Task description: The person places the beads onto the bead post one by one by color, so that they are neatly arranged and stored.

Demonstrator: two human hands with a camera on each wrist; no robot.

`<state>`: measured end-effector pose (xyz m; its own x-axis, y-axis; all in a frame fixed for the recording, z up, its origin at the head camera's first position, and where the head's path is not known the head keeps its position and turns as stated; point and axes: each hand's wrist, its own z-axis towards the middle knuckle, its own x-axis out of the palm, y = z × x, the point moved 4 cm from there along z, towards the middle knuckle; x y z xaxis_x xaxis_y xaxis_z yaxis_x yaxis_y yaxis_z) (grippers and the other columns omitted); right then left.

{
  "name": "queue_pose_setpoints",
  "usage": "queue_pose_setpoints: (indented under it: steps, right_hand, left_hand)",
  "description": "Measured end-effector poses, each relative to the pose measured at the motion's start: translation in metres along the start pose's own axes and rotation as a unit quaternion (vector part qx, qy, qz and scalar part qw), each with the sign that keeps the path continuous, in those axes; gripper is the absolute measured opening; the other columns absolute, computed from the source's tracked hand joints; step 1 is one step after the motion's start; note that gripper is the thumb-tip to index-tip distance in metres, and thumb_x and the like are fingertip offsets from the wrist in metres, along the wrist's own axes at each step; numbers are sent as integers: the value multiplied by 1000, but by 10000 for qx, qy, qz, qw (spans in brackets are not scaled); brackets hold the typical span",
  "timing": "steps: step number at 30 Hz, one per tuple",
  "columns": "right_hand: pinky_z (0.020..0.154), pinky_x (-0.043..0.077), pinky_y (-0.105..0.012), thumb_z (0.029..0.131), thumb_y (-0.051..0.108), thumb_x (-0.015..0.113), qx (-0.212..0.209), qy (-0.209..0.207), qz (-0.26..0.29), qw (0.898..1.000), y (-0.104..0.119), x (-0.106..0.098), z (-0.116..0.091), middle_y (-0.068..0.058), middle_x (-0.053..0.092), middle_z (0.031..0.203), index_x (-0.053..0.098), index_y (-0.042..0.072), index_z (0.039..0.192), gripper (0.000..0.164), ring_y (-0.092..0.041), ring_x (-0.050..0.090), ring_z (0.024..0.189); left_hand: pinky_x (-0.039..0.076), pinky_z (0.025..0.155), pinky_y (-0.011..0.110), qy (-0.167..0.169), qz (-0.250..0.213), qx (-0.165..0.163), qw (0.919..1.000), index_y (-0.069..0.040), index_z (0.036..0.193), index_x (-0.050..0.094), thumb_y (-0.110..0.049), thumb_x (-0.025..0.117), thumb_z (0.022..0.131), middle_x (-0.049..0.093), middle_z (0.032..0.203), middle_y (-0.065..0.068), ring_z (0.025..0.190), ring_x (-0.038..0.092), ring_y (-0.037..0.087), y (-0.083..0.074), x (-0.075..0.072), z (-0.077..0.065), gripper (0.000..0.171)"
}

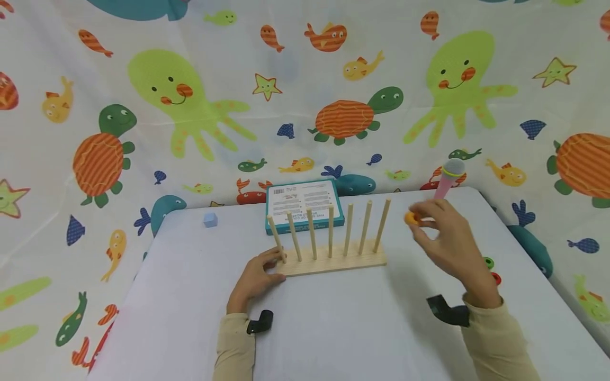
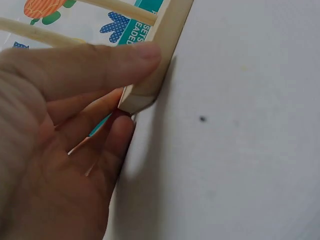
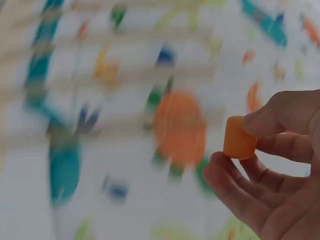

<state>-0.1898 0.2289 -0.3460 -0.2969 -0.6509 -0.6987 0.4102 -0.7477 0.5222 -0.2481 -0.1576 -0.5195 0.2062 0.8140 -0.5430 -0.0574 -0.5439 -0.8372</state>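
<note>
The orange bead (image 1: 412, 218) is pinched between the thumb and fingers of the right hand (image 1: 445, 235), held up to the right of the rightmost peg (image 1: 382, 225), which stands roughly upright; how its hole points cannot be told. At the far left end, the left hand (image 1: 257, 275) grips the pegboard's base (image 1: 333, 262) on the table (image 1: 181, 307).

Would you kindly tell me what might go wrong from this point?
The small orange bead is pinched in the right grip with much of it exposed, so it might slip and drop.
The left grip holds the wooden rack only at its left end, so a knock on the rightmost peg could swing it.
The green bead and red bead show close beside the right forearm, so a lowered arm might brush them.
</note>
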Motion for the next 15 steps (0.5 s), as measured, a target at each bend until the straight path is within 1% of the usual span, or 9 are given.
queue_pose_setpoints:
  steps: [1,2,4,6,7,8,10,11,15]
  right_hand:
    - [86,60,-27,86,-8,75,-319,3,270,9991,19,7,13,-13,62,116,67,-3,116,32,-28,63,104]
    - [86,61,-32,85,-9,74,-642,49,526,9965,38,15,25,-12,64,117,67,-2,117,33,-26,63,104]
    - [88,60,-29,87,-8,73,-1207,255,912,9882,75,35,45,-9,66,119,68,-1,118,33,-21,62,104]
    - [89,59,-33,88,-5,72,-1668,572,1124,9779,110,57,60,-9,68,119,69,0,121,33,-20,63,104]
    - [91,58,-37,90,-3,72,-1840,749,1158,9732,125,69,66,-9,69,119,68,0,122,33,-20,63,104]
    - [92,58,-37,91,-1,71,-1955,921,1123,9699,137,81,71,-10,69,120,68,0,124,34,-21,64,105]
    - [93,57,-35,93,2,70,-2104,1179,1033,9650,155,103,81,-9,70,116,68,0,123,30,-20,64,104]
    - [93,56,-34,94,4,69,-2118,1296,954,9640,159,112,85,-9,70,116,68,0,123,29,-21,64,104]
    - [87,56,-29,95,5,70,-2099,1479,838,9628,166,137,94,-7,71,107,69,1,115,21,-18,65,95]
  left_hand:
    - [51,106,46,-8,-32,13,10000,-4,130,69,1,85,78,52,153,6,124,60,31,1,0,0,55]
    - [51,106,46,-15,-57,23,10000,-4,130,70,1,85,78,53,152,6,123,61,30,2,-1,0,55]
    - [51,105,46,-28,-82,49,10000,-4,130,69,-1,86,77,53,152,6,121,61,29,3,0,-1,55]
    - [51,105,46,-39,-124,94,9999,-4,130,70,-1,86,77,53,151,7,121,61,29,4,-1,-2,55]
    - [51,106,46,-46,-135,126,9998,-3,129,70,-2,86,77,54,151,7,120,62,28,4,-1,-2,54]
    - [51,106,46,-53,-149,164,9997,-3,129,70,-2,86,78,54,150,7,120,62,28,4,-1,-3,54]
    - [51,105,46,-43,-149,303,9994,-2,128,70,-3,85,78,55,149,9,121,62,29,4,-2,-3,52]
    - [52,105,46,-37,-147,367,9992,-2,127,70,-3,85,79,55,149,9,121,62,29,3,-2,-3,51]
    - [52,104,46,-44,-79,446,9990,-2,128,70,-6,84,80,55,149,10,121,63,29,6,-4,-2,50]
